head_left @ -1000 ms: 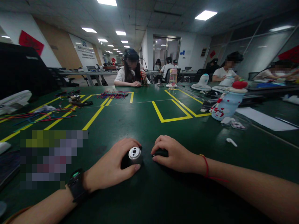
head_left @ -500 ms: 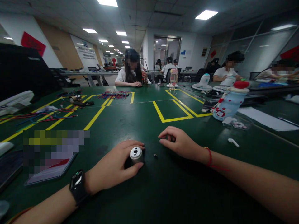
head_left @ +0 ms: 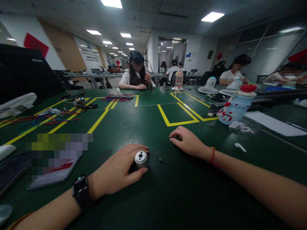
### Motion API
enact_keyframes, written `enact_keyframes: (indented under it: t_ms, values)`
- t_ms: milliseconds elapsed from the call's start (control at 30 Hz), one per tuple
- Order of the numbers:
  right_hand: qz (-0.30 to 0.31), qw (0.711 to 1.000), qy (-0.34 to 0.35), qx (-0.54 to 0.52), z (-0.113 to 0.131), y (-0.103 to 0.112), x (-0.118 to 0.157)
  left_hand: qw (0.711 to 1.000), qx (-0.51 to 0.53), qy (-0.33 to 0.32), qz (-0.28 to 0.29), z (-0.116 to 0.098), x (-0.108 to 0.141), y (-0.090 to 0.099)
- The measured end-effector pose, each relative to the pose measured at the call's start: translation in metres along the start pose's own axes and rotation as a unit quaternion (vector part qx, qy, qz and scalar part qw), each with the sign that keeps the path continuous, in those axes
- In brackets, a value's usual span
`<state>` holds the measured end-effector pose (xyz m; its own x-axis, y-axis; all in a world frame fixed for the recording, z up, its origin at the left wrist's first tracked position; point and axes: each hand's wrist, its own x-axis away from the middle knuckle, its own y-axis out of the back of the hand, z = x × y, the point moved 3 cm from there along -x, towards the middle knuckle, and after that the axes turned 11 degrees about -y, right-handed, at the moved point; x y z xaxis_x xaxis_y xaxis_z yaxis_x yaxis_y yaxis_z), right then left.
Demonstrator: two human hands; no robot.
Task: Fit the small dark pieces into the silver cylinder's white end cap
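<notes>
A silver metal cylinder [head_left: 141, 159] stands upright on the green table; its top face has a dark centre hole and smaller holes, like a small motor. My left hand [head_left: 120, 166] is wrapped round it, thumb on the near side and fingers behind. Just right of the cylinder lies a tiny dark ring-shaped part [head_left: 160, 160], touched by neither hand. My right hand [head_left: 188, 142] rests on the table farther right, fingers curled in and thumb tip close to the index tip. Nothing shows between them.
Left of me lie a phone-like slab [head_left: 55, 175] and loose coloured wires [head_left: 48, 119]. Yellow tape lines [head_left: 183, 122] mark the table. To the right are a blue bottle [head_left: 236, 107], a white earbud [head_left: 240, 147] and paper [head_left: 275, 123]. A person [head_left: 135, 75] sits opposite.
My right hand has drawn back to the right and slightly away from the tiny part, its thumb and index now closer together. My left hand keeps hold of the cylinder.
</notes>
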<state>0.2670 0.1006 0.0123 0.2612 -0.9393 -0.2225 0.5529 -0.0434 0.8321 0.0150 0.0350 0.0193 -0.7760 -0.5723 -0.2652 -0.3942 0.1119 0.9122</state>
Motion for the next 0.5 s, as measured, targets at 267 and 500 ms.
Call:
enact_keyframes:
  t_ms: [267, 500]
  values:
    - [0.163, 0.976, 0.142, -0.034, 0.031, -0.003, 0.019, 1.000, -0.007, -0.006, -0.002, 0.000, 0.001, 0.001]
    - [0.144, 0.970, 0.157, -0.118, 0.056, -0.008, 0.024, 1.000, -0.007, -0.012, -0.006, -0.002, -0.001, -0.001]
